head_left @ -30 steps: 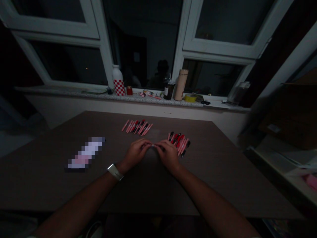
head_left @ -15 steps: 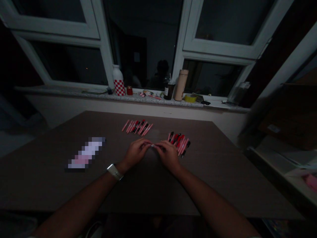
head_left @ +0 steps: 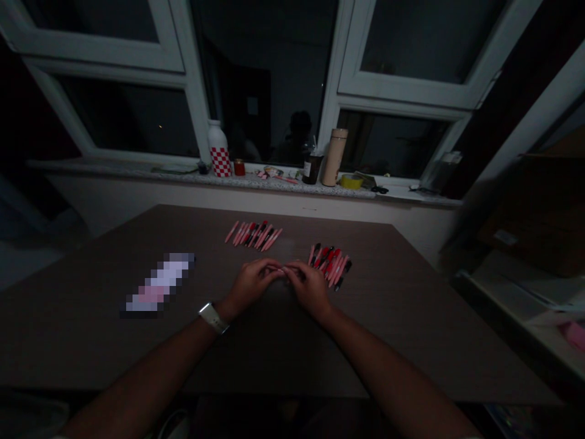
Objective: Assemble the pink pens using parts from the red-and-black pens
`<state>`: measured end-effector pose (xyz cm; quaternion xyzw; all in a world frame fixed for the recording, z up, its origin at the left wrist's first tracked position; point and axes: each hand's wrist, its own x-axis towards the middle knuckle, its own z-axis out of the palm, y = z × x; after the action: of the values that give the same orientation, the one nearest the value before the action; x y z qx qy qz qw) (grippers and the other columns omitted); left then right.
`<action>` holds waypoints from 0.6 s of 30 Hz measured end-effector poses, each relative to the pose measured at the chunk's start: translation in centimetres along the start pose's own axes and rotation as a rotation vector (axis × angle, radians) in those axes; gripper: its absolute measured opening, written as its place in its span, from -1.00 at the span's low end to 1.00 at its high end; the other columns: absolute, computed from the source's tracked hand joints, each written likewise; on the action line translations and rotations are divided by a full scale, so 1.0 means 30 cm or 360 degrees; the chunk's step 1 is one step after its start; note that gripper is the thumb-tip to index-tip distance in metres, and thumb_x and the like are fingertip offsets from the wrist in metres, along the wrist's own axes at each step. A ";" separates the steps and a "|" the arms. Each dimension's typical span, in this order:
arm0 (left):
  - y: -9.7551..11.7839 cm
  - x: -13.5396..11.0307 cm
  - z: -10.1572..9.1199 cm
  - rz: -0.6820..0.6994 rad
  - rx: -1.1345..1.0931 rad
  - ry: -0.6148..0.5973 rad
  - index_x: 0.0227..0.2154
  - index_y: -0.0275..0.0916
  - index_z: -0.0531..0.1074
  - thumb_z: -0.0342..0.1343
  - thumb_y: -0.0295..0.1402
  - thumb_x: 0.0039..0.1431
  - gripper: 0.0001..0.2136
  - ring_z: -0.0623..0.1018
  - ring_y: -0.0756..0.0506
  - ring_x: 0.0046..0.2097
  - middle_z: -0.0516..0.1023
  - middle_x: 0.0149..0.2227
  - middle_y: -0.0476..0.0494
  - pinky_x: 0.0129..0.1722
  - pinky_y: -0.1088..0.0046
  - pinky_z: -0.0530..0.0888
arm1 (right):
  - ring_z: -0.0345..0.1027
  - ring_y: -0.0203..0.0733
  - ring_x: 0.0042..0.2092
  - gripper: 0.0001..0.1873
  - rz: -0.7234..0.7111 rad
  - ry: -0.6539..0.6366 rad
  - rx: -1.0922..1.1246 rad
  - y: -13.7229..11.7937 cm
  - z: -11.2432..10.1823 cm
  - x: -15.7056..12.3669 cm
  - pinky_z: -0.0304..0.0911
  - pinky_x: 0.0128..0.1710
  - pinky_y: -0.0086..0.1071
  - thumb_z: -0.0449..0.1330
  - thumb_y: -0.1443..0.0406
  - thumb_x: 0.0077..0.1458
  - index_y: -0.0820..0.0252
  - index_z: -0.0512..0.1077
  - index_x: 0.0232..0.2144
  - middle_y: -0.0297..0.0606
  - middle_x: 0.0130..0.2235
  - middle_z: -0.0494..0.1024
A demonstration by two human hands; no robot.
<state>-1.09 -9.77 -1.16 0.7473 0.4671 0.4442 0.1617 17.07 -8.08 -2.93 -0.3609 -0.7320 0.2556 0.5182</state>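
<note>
I'm counting two pen clusters (head_left: 259, 234) (head_left: 335, 268) toward the worktop's (head_left: 388, 329) far edge, probably over eight pens each, plus one wristwatch (head_left: 212, 317).

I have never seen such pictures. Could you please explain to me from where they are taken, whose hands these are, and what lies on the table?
There is no machine here. One camera, worn on a person's head, looks forward and down, so you see that person's own left hand and right hand. A pale watch is on the left wrist.

The fingertips of both hands meet around a small thin thing; it is too dark and covered to say exactly what.

On the brown table lie two groups of slim pens in pink, red and black: a row beyond the left hand, and a cluster beside the right hand. The flat thing at the left is hidden by pixels. Behind, a checked bottle and a tan flask stand on the windowsill.
</note>
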 end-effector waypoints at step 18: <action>0.003 0.003 -0.004 0.0137 0.0109 -0.0044 -0.16 -0.22 0.56 0.14 -0.23 0.26 -0.79 0.49 -0.01 -0.40 0.64 -0.30 -0.09 -0.41 0.52 0.36 | 0.55 -0.18 -0.36 -0.77 0.0143 0.0004 0.0199 0.006 0.001 0.001 0.39 -0.34 -0.40 0.19 0.17 0.19 0.18 0.51 -0.18 -0.25 -0.37 0.64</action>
<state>-1.11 -9.76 -0.98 0.7779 0.4470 0.4241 0.1231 17.09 -7.94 -3.06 -0.3606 -0.6972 0.3233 0.5286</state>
